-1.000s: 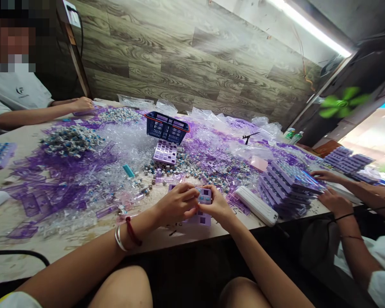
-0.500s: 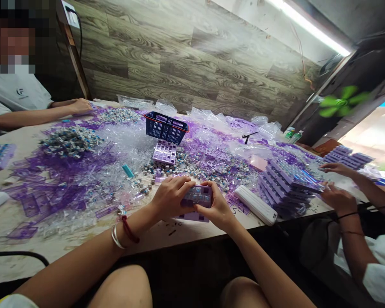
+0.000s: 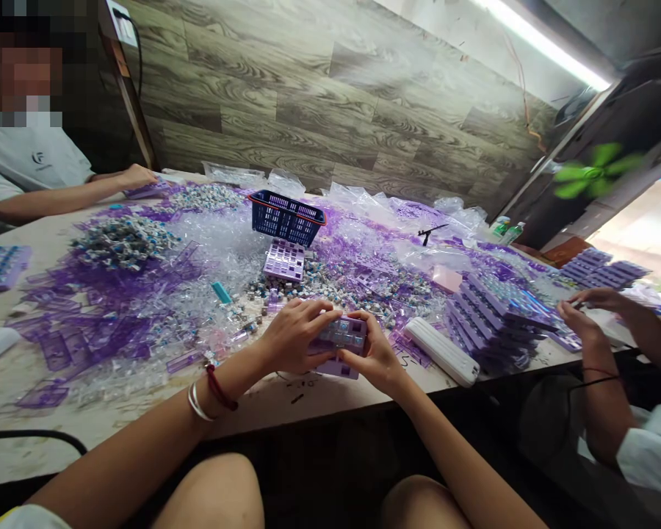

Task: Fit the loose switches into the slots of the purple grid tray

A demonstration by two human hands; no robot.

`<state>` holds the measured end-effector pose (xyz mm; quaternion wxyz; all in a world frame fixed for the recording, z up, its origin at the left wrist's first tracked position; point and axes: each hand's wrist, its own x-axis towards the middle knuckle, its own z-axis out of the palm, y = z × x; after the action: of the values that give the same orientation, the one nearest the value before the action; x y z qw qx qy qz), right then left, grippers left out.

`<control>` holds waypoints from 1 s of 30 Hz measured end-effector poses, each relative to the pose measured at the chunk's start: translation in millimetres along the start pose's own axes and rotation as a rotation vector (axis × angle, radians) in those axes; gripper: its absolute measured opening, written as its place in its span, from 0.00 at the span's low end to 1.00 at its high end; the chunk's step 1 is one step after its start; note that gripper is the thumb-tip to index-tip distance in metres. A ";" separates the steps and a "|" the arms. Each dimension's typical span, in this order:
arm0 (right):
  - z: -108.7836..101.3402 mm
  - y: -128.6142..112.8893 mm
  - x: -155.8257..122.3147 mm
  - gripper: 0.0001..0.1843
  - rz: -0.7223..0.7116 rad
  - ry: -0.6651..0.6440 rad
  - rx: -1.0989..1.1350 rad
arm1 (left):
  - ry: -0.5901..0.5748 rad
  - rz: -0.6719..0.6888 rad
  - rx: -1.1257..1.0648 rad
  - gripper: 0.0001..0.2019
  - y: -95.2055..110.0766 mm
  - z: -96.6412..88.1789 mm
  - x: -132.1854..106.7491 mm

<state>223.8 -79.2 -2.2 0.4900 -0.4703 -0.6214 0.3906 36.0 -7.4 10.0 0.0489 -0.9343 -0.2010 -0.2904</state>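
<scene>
Both my hands grip a small purple plastic tray (image 3: pixel 346 332) filled with keyboard switches, held just above the table's near edge. My left hand (image 3: pixel 293 338) curls round its left side, fingers over the top. My right hand (image 3: pixel 372 357) clasps its right side with the thumb on top. A second purple tray (image 3: pixel 337 369) lies under them on the table. Loose switches (image 3: pixel 358 288) are heaped just beyond my hands.
A blue basket (image 3: pixel 285 217) stands mid-table behind a purple tray (image 3: pixel 284 259). Stacked purple trays (image 3: pixel 493 316) and a white bar (image 3: pixel 439 351) lie to my right, where another person's hands (image 3: pixel 581 312) work. A second person (image 3: pixel 38 176) sits far left. Clear bags and purple pieces cover the table (image 3: pixel 11 382).
The tray in my hands has tilted flatter and sunk slightly toward the table. The person on the right has lifted both hands off the stacked trays and drawn them back to the right.
</scene>
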 end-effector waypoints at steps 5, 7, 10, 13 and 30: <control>1.0 5.2 -2.9 0.28 0.034 0.006 -0.045 | -0.032 0.035 0.024 0.26 -2.8 1.5 1.1; 1.8 7.1 -4.6 0.28 0.036 0.019 -0.072 | -0.047 0.056 0.036 0.26 -4.0 2.3 1.8; 3.3 8.4 -6.4 0.27 0.034 0.034 -0.102 | -0.063 0.070 0.057 0.26 -4.5 2.7 2.7; 5.5 7.2 -6.7 0.26 0.028 0.057 -0.138 | -0.057 0.081 0.078 0.27 -5.2 2.7 3.3; 12.2 17.0 4.2 0.34 0.042 0.114 -0.095 | -0.060 0.056 0.038 0.22 -24.3 10.5 1.9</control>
<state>215.0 -71.1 -20.0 0.4935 -0.5273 -0.6004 0.3434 33.1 17.7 1.8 0.0687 -0.9467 -0.1814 -0.2571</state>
